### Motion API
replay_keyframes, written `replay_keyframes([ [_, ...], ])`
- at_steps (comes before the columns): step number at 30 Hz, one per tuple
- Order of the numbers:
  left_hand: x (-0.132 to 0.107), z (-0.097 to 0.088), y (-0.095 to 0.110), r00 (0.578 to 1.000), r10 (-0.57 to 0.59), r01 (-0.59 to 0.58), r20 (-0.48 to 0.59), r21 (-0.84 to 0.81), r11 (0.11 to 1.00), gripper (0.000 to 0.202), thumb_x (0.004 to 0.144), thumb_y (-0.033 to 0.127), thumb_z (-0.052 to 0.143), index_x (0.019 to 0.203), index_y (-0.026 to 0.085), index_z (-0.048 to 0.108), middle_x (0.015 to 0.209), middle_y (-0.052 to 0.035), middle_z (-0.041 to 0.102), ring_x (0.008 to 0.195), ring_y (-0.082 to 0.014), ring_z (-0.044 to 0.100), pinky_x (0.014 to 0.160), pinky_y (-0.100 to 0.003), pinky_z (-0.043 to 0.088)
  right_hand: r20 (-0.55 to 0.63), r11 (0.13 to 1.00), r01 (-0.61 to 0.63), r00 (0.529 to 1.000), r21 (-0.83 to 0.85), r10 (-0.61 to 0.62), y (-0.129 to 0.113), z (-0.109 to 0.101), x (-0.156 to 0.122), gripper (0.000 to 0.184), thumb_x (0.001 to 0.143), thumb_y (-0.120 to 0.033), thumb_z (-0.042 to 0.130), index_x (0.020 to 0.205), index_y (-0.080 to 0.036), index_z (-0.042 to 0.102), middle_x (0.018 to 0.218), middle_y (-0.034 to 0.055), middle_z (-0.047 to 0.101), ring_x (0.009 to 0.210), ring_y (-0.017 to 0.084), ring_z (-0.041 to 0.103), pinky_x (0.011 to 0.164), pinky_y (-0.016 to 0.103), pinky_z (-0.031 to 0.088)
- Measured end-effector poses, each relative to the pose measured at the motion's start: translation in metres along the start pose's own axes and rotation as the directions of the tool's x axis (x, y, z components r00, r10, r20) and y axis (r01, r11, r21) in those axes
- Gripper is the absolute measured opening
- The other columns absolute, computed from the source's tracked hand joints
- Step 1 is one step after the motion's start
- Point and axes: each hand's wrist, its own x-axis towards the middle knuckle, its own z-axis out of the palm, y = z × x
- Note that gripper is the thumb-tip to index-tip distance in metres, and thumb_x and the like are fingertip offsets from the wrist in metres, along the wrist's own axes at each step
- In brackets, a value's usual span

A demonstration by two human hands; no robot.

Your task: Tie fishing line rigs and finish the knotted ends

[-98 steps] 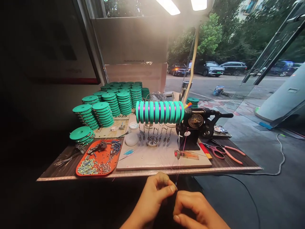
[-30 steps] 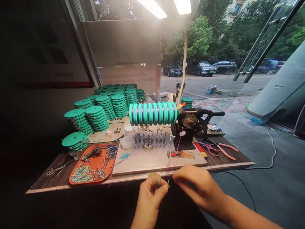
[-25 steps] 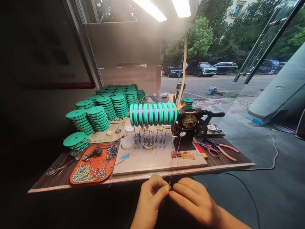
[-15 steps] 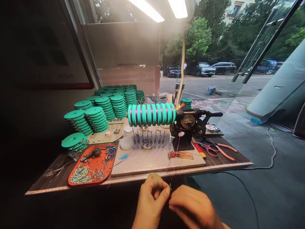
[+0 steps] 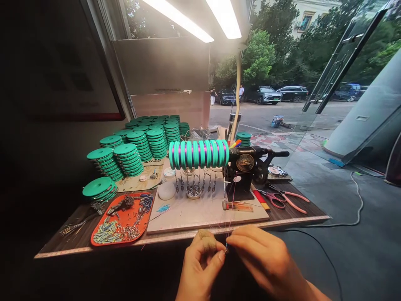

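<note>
My left hand (image 5: 202, 265), with tan wrapping on its fingers, is closed in a pinch below the table's front edge. Between its thumb and finger sits a small metal fitting (image 5: 226, 250), too small to make out exactly. My right hand (image 5: 261, 255) is just to the right, fingertips pressed together at the thin pink fishing line (image 5: 232, 205) that runs down to the fitting. Above, several green foam line spools (image 5: 199, 153) sit side by side on the shaft of a black hand-cranked winder (image 5: 246, 167). Metal swivels (image 5: 194, 182) hang in a row below the spools.
An orange tray (image 5: 138, 234) of small fittings lies at the left, with stacks of green spools (image 5: 125, 159) behind it. Scissors (image 5: 277, 201) and pink-handled pliers (image 5: 296, 202) rest right of the winder. A box cutter (image 5: 239, 206) lies on the pale board (image 5: 188, 221).
My right hand has moved up slightly, its fingertips now at the line just above the fitting. My left hand keeps its pinch. The view has tilted slightly.
</note>
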Motion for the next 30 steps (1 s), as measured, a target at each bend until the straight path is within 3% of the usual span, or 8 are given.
replay_keyframes([
  [3, 0.0, 0.001, 0.002, 1.0, 0.0, 0.0, -0.009, 0.001, 1.0, 0.018, 0.068, 0.036, 0.064, 0.063, 0.018, 0.063, 0.067, 0.0018, 0.04, 0.061, -0.0115, 0.036, 0.057, -0.025, 0.028, 0.009, 0.996, 0.052, 0.999, -0.07, -0.052, -0.002, 0.0, 0.001, 0.023, 0.085, -0.01, 0.04, 0.079, -0.013, 0.062, 0.068, 0.0077, 0.064, 0.059, 0.015, 0.058, 0.052, 0.023, 0.048],
  [10, 0.001, 0.0, 0.0, 1.0, -0.016, 0.016, -0.02, -0.007, 1.0, 0.019, 0.066, 0.036, 0.067, 0.064, 0.018, 0.064, 0.066, 0.002, 0.04, 0.059, -0.0106, 0.035, 0.053, -0.023, 0.027, -0.098, 0.969, 0.097, 0.988, -0.227, -0.122, -0.003, 0.005, 0.003, 0.028, 0.087, -0.014, 0.038, 0.072, -0.013, 0.062, 0.06, 0.0072, 0.063, 0.055, 0.014, 0.058, 0.05, 0.023, 0.048],
  [17, 0.002, 0.001, 0.001, 0.999, 0.018, -0.018, -0.051, -0.01, 1.0, 0.022, 0.065, 0.039, 0.068, 0.062, 0.017, 0.065, 0.065, 0.0018, 0.041, 0.058, -0.0109, 0.036, 0.055, -0.024, 0.029, -0.064, 0.948, 0.115, 0.988, -0.297, -0.14, 0.0, 0.015, -0.006, 0.03, 0.088, -0.017, 0.036, 0.074, -0.014, 0.062, 0.062, 0.0088, 0.064, 0.058, 0.017, 0.059, 0.054, 0.028, 0.048],
  [21, 0.002, -0.001, 0.002, 0.999, 0.022, -0.021, -0.027, 0.019, 1.0, 0.021, 0.067, 0.038, 0.066, 0.063, 0.017, 0.065, 0.064, 0.0012, 0.041, 0.06, -0.0124, 0.038, 0.057, -0.024, 0.031, -0.033, 0.98, 0.133, 0.99, -0.15, -0.139, 0.001, 0.014, -0.006, 0.025, 0.086, -0.014, 0.039, 0.078, -0.013, 0.062, 0.064, 0.009, 0.064, 0.06, 0.016, 0.059, 0.055, 0.027, 0.048],
  [22, 0.003, -0.001, 0.002, 1.0, 0.021, -0.02, -0.017, 0.031, 0.999, 0.021, 0.068, 0.037, 0.065, 0.063, 0.017, 0.065, 0.064, 0.001, 0.041, 0.062, -0.013, 0.039, 0.058, -0.025, 0.031, -0.012, 0.996, 0.076, 0.997, -0.054, -0.077, 0.001, 0.012, -0.005, 0.021, 0.085, -0.014, 0.042, 0.081, -0.013, 0.062, 0.067, 0.0085, 0.065, 0.061, 0.016, 0.059, 0.055, 0.025, 0.048],
  [24, 0.003, -0.001, 0.002, 1.0, 0.011, -0.01, -0.015, 0.042, 0.999, 0.022, 0.069, 0.037, 0.064, 0.062, 0.016, 0.064, 0.063, 0.0011, 0.04, 0.062, -0.0133, 0.039, 0.059, -0.025, 0.031, 0.073, 0.978, -0.16, 0.986, 0.136, 0.152, 0.002, 0.009, -0.004, 0.015, 0.082, -0.015, 0.048, 0.081, -0.014, 0.063, 0.069, 0.0057, 0.066, 0.062, 0.014, 0.059, 0.056, 0.022, 0.048],
  [27, 0.003, 0.001, 0.0, 0.998, -0.016, 0.017, -0.057, 0.016, 1.0, 0.023, 0.067, 0.038, 0.065, 0.059, 0.016, 0.064, 0.062, 0.0018, 0.039, 0.06, -0.012, 0.036, 0.056, -0.024, 0.029, 0.205, 0.78, -0.548, 0.837, 0.301, 0.508, 0.002, 0.009, -0.003, 0.012, 0.077, -0.024, 0.056, 0.07, -0.018, 0.064, 0.066, 0.0014, 0.065, 0.063, 0.014, 0.06, 0.059, 0.023, 0.046],
  [30, 0.003, 0.002, -0.003, 0.995, -0.043, 0.041, -0.087, -0.028, 0.999, 0.023, 0.065, 0.037, 0.067, 0.058, 0.016, 0.063, 0.062, 0.0019, 0.039, 0.059, -0.0113, 0.036, 0.055, -0.024, 0.028, 0.245, 0.593, -0.676, 0.724, 0.437, 0.645, 0.002, 0.013, -0.003, 0.018, 0.073, -0.033, 0.061, 0.066, -0.017, 0.065, 0.063, 0.0005, 0.064, 0.062, 0.015, 0.058, 0.06, 0.024, 0.045],
])
